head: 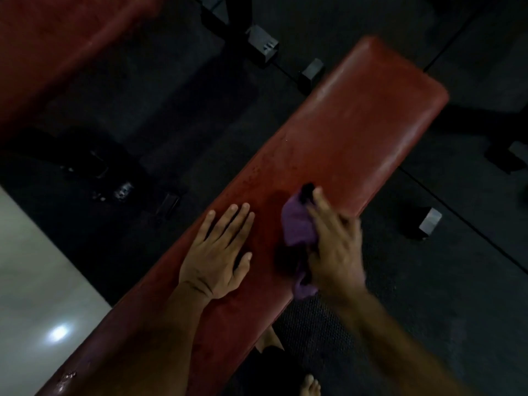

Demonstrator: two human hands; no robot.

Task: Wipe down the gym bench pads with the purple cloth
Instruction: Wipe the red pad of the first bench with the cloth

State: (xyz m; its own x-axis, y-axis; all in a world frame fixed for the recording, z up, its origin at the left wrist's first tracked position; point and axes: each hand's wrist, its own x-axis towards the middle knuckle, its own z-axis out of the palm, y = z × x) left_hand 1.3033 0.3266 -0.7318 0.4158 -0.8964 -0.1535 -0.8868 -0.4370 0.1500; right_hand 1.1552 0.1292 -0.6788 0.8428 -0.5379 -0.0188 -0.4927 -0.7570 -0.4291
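Long red bench pad point(357, 130) running diagonally from lower left to upper right, worn and faintly glossy toward its far end, with a darker patch near its middle. Left hand point(217, 252) laid flat on the pad, palm down, fingers point(237, 221) straight and slightly spread, grasping nothing. Right hand point(334, 247) just beside it, blurred, pressing a bunched purple cloth point(298, 227) against the pad close to the right edge; fingers point(320, 201) lying over the cloth and curled round it, part of the fabric trailing out below the palm toward the pad's edge. Cloth sitting between the two hands, touching the pad, next to the dark patch. Second red pad point(57, 47) in the upper left corner, well apart from the first. Dark rubber floor point(428, 295) underneath, with black frame legs ending in grey metal feet point(430, 224). Pale glossy floor point(37, 295) at lower left, catching a light reflection. Bare foot point(310, 385) showing at the bottom edge below the pad.
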